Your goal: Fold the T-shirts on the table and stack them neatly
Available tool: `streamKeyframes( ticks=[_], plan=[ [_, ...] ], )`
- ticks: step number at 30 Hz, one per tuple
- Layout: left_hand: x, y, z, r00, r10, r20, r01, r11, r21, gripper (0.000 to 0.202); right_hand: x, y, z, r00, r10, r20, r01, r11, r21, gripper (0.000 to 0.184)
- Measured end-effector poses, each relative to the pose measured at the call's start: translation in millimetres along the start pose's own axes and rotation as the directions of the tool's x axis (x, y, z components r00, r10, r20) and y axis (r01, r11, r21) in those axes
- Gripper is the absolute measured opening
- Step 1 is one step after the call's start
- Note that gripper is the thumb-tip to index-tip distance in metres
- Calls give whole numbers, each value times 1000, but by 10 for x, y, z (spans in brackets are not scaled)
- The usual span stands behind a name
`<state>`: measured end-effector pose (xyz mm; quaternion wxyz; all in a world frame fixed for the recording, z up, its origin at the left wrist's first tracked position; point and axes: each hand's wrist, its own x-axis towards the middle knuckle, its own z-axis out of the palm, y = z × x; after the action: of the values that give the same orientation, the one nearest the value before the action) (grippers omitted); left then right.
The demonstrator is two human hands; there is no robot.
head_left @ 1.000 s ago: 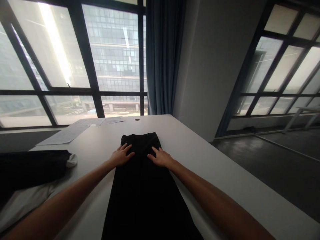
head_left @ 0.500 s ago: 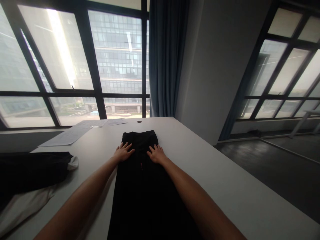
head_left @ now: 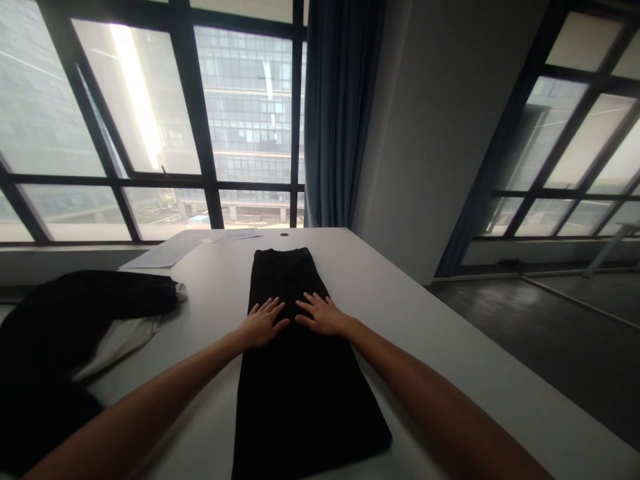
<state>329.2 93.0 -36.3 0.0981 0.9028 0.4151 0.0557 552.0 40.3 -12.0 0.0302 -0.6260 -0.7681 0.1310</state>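
Note:
A long black garment [head_left: 295,373] lies flat and lengthwise on the white table [head_left: 430,347], its far end towards the window. My left hand [head_left: 263,323] rests palm-down on the cloth with fingers spread, a little left of the garment's middle line. My right hand [head_left: 323,313] lies flat beside it, fingers stretched out, just right of that line. The two hands almost touch at the fingertips. Neither hand holds anything.
A heap of black and white clothing [head_left: 75,320] lies on the table's left side. Sheets of paper [head_left: 180,245] sit at the far left near the window. A small round hole [head_left: 285,235] marks the table's far edge. The table's right edge drops to a dark floor [head_left: 550,320].
Both hands have slid back along the garment towards me and come closer together. More of the garment's near end and of the clothing heap on the left shows now.

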Motion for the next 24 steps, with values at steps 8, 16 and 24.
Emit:
streamKeyframes(
  ticks=[8, 16, 24],
  plan=[
    [-1136, 654, 65, 980, 173, 101, -165, 983, -83, 72, -846, -6, 217, 994, 99, -54, -103, 991, -82, 69],
    [-1710, 830, 41, 971, 221, 93, -208, 969, -136, 65, -1165, -11, 304, 979, 60, -193, -71, 996, -52, 64],
    [-1817, 749, 15, 906, 413, 91, -380, 889, -257, 65, -1222, -22, 291, 990, 7, -141, 2, 998, 68, 57]
  ],
)
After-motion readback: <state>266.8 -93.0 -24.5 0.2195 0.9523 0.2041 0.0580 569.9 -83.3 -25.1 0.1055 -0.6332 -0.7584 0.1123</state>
